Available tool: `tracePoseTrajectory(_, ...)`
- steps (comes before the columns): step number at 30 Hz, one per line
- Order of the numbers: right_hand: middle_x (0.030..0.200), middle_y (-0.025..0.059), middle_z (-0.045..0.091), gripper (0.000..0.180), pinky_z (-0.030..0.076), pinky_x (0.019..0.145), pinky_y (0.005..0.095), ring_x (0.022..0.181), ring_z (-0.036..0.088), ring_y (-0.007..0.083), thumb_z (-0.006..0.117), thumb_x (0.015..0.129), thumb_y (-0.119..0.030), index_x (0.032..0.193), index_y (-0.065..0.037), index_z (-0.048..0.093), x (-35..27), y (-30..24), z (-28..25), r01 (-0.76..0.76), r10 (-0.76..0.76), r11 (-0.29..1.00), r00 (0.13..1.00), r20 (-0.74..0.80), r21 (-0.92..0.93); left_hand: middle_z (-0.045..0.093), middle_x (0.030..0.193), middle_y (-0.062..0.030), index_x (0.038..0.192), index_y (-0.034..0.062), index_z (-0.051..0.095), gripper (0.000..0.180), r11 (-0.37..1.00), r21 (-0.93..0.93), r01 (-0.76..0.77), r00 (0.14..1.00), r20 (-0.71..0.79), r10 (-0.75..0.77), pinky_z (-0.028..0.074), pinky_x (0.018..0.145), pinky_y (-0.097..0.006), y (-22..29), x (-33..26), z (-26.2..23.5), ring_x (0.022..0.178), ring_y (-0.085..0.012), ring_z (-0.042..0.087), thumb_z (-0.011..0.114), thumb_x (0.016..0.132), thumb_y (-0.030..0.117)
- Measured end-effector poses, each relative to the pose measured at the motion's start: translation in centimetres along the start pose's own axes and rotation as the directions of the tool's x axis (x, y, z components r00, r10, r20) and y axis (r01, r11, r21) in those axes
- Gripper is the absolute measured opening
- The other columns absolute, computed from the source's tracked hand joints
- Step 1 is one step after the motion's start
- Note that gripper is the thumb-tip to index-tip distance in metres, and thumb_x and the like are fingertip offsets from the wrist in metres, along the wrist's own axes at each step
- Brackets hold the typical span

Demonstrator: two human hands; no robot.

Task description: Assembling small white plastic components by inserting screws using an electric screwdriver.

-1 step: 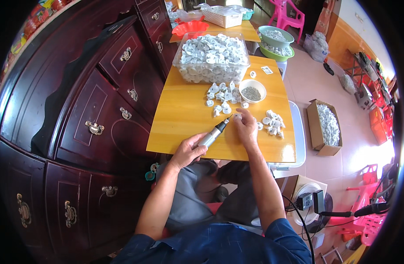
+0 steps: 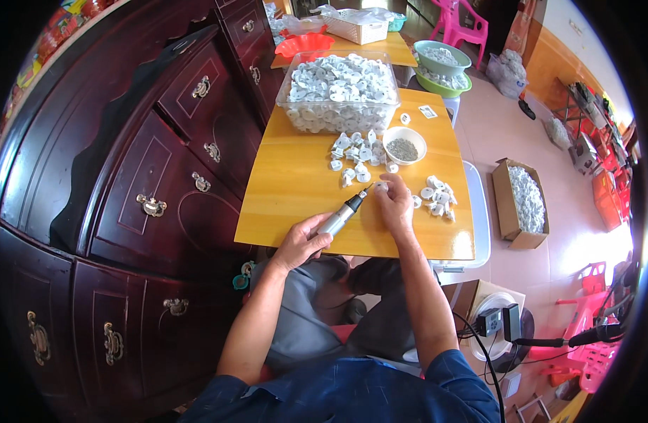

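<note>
My left hand (image 2: 301, 242) is wrapped round a silver and black electric screwdriver (image 2: 344, 214), its tip pointing up and to the right. At that tip, my right hand (image 2: 394, 202) pinches a small white plastic part (image 2: 381, 187), mostly covered by the fingers. Just beyond lies a loose pile of white plastic parts (image 2: 359, 149). A white bowl (image 2: 423, 156) of tiny metal pieces, perhaps screws, stands beside that pile. Another small heap of white parts (image 2: 439, 197) lies to the right of my right hand.
A clear plastic tub (image 2: 282, 104) heaped with white parts stands at the far side of the yellow table (image 2: 282, 187). Dark wooden drawers (image 2: 137, 183) rise close on the left. On the floor at right sits a cardboard box (image 2: 505, 204) of white parts; stacked basins (image 2: 467, 58) stand farther back.
</note>
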State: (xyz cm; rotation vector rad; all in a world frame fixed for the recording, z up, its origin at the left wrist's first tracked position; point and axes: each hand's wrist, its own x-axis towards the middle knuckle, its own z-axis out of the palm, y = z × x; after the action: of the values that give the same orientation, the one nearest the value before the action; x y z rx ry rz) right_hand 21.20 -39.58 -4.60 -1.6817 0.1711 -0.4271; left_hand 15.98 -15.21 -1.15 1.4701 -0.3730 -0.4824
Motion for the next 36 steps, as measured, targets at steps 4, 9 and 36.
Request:
tracePoseTrajectory(4, 0.071, -0.0051, 0.060, 0.026, 0.043, 0.057, 0.0207, 0.063, 0.051, 0.0016, 0.067, 0.087, -0.009, 0.113, -0.004, 0.069, 0.3, 0.2, -0.2, -0.011, 0.009, 0.997, 1.000, 0.023, 0.079, 0.058, 0.087, 0.0012, 0.143, 0.0036, 0.047, 0.058, 1.000, 0.001, 0.000, 1.000, 0.010, 0.000, 0.045, 0.055, -0.018, -0.3, 0.1, -0.1, 0.070, -0.0027, 0.053, 0.067, 0.094, 0.029)
tracePoseTrajectory(9, 0.070, -0.0063, 0.059, 0.026, 0.040, 0.055, 0.0192, 0.061, 0.049, 0.0007, 0.067, 0.087, -0.008, 0.112, -0.002, 0.070, -0.1, -0.5, -0.5, -0.099, 0.090, 0.988, 0.993, 0.080, 0.115, 0.059, 0.088, 0.0007, 0.143, 0.0031, 0.047, 0.059, 1.000, 0.025, 0.009, 1.000, 0.007, -0.009, 0.045, 0.055, -0.018, 0.1, 0.1, 0.0, 0.070, -0.0028, 0.052, 0.066, 0.095, 0.030)
tracePoseTrajectory(36, 0.076, 0.0017, 0.053, 0.024, 0.045, 0.063, 0.0255, 0.066, 0.050, 0.0104, 0.073, 0.080, -0.003, 0.103, -0.007, 0.075, -0.4, -0.2, 0.1, 0.151, -0.159, 0.972, 0.987, -0.034, -0.180, 0.057, 0.084, 0.0014, 0.141, 0.0010, 0.049, 0.057, 0.998, 0.054, 0.042, 0.999, -0.002, -0.042, 0.044, 0.056, -0.018, 0.5, 0.4, 0.4, 0.069, -0.0029, 0.051, 0.066, 0.095, 0.031)
